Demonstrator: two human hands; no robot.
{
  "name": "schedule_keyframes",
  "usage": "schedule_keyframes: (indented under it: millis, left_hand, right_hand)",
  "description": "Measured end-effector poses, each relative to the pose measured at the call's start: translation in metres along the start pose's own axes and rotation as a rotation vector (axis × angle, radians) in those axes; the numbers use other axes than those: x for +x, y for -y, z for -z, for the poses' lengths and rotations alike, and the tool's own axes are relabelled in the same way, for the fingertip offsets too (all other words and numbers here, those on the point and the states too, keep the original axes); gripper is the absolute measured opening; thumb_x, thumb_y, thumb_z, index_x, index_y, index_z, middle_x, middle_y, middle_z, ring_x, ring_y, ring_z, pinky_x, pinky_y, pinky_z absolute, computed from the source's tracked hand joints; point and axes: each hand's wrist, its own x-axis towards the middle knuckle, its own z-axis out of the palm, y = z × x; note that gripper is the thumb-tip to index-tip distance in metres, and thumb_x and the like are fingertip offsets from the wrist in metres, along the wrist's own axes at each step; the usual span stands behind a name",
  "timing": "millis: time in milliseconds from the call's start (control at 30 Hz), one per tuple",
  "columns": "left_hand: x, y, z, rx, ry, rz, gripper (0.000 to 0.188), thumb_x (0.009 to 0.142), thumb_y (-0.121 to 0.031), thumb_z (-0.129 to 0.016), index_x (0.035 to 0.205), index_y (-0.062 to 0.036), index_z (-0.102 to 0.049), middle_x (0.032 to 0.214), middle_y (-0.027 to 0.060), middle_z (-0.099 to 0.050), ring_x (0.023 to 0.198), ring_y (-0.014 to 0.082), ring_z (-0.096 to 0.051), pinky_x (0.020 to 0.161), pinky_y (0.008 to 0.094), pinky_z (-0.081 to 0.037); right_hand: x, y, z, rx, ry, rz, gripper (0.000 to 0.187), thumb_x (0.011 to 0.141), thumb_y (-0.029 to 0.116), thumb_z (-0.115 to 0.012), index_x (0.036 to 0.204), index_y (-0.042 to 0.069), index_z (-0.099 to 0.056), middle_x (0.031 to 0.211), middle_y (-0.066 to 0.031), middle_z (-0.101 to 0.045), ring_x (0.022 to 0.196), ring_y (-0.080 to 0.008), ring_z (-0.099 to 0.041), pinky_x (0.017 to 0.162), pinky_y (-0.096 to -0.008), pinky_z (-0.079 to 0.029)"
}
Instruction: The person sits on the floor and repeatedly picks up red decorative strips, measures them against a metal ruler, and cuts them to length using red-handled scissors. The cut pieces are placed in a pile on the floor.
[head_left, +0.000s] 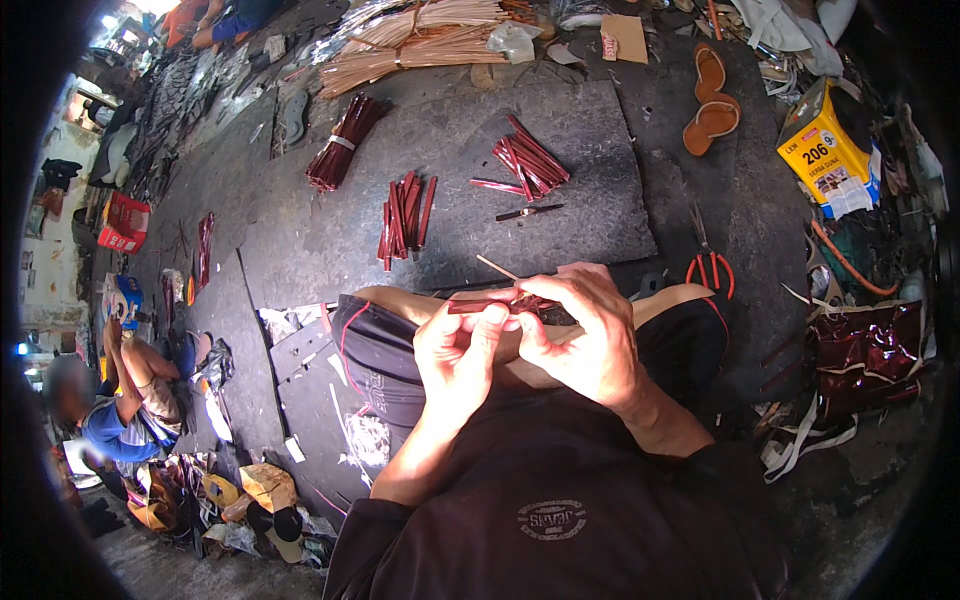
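My left hand (455, 350) and my right hand (592, 335) meet above my crossed legs. Pinched between the fingers of both is a glossy dark red strip (478, 303), partly covered by fingers. A thin tan strip (496, 267) sticks out past the fingertips, pointing up and left; its lower end is hidden. Just beyond the hands, a loose pile of dark red strips (405, 220) lies on a dark flat board (470, 130). Farther right sits another pile of red strips (535, 165), with a small dark strip (529, 212) below it.
A tied red bundle (343, 145) lies far left on the board, with tan strip bundles (410, 40) behind. Orange-handled scissors (710, 270), brown sandals (712, 100) and a yellow box (830, 150) are right. Another person (130, 400) sits at left.
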Motion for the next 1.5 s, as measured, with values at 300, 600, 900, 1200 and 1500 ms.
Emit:
schedule_keyframes:
  millis: [300, 600, 900, 1200, 1500]
  left_hand:
    - [0.008, 0.001, 0.006, -0.174, -0.045, 0.283, 0.027, 0.100, -0.020, -0.055, 0.111, 0.0037, -0.064, 0.098, 0.0141, -0.070, 0.082, 0.0180, -0.069, 0.074, 0.0283, -0.057]
    - [0.014, 0.004, 0.006, -0.268, -0.015, 0.307, 0.028, 0.100, -0.017, -0.056, 0.120, 0.0027, -0.057, 0.098, 0.0121, -0.069, 0.086, 0.0175, -0.068, 0.077, 0.0276, -0.055]
    - [0.011, 0.006, 0.010, -0.298, 0.015, 0.291, 0.023, 0.099, -0.015, -0.057, 0.114, 0.0020, -0.058, 0.096, 0.0123, -0.069, 0.087, 0.0182, -0.069, 0.079, 0.0287, -0.055]
    - [0.013, -0.006, 0.028, -0.122, 0.174, 0.105, 0.042, 0.084, 0.009, -0.067, 0.124, 0.0004, -0.057, 0.116, 0.0136, -0.065, 0.106, 0.0188, -0.063, 0.097, 0.0319, -0.049]
    - [0.028, -0.037, 0.029, 0.425, 0.304, 0.051, 0.034, 0.082, -0.013, -0.077, 0.112, -0.0029, -0.069, 0.106, 0.0109, -0.070, 0.102, 0.0186, -0.065, 0.083, 0.0312, -0.052]
  right_hand:
    - [0.004, -0.002, 0.027, 0.134, 0.101, -0.166, 0.034, 0.082, 0.006, -0.072, 0.115, 0.008, -0.064, 0.090, -0.0064, -0.069, 0.079, -0.0199, -0.066, 0.079, -0.0338, -0.048]
    - [0.001, -0.010, 0.019, 0.069, 0.025, 0.008, 0.025, 0.080, -0.003, -0.070, 0.102, 0.006, -0.064, 0.088, -0.0089, -0.065, 0.074, -0.0232, -0.065, 0.065, -0.0343, -0.053]
    - [0.001, -0.009, 0.017, 0.119, 0.046, -0.051, 0.028, 0.080, -0.002, -0.071, 0.106, 0.005, -0.064, 0.088, -0.0098, -0.066, 0.072, -0.0229, -0.065, 0.063, -0.0334, -0.052]
    - [0.001, -0.013, 0.021, 0.098, 0.093, -0.022, 0.027, 0.077, -0.003, -0.071, 0.102, 0.005, -0.067, 0.080, -0.0085, -0.064, 0.068, -0.0222, -0.062, 0.060, -0.0338, -0.050]
    - [0.000, -0.014, 0.023, 0.077, 0.130, 0.020, 0.024, 0.078, 0.000, -0.071, 0.101, 0.007, -0.067, 0.077, -0.0065, -0.061, 0.067, -0.0228, -0.060, 0.062, -0.0350, -0.048]
